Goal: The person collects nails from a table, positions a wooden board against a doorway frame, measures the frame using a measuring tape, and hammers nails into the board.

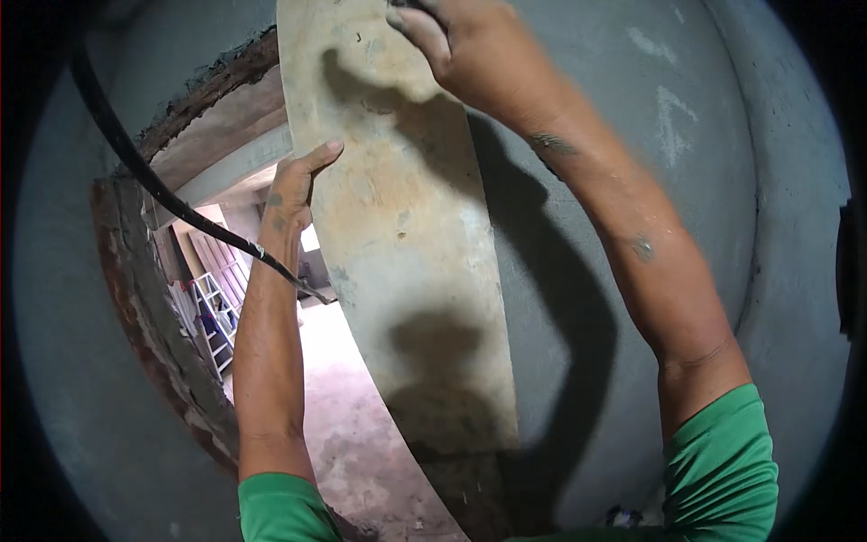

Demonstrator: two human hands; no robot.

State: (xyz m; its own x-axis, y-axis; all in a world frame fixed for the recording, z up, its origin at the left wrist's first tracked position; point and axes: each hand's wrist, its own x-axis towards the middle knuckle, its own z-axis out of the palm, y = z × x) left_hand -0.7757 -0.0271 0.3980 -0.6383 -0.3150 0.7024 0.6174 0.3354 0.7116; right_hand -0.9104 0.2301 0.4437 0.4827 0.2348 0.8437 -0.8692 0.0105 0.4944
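A long, pale board (406, 235) with brown stains stands upright against the grey wall, beside an opening. My left hand (302, 185) grips the board's left edge, its thumb on the front face and its other fingers out of sight behind. High up, near the board's top right, my right hand (433, 36) is closed around something dark, partly cut off by the frame's top edge; what it holds cannot be made out. Grey smears mark both forearms. The shadow of my head and right arm falls across the board and the wall.
A black cable (167, 194) runs diagonally from the upper left, in front of the opening, past my left wrist. Rough, broken edges (149, 298) frame the opening. Beyond it are a pinkish floor (352, 443) and a white metal frame (212, 316). Grey wall (560, 226) stands right of the board.
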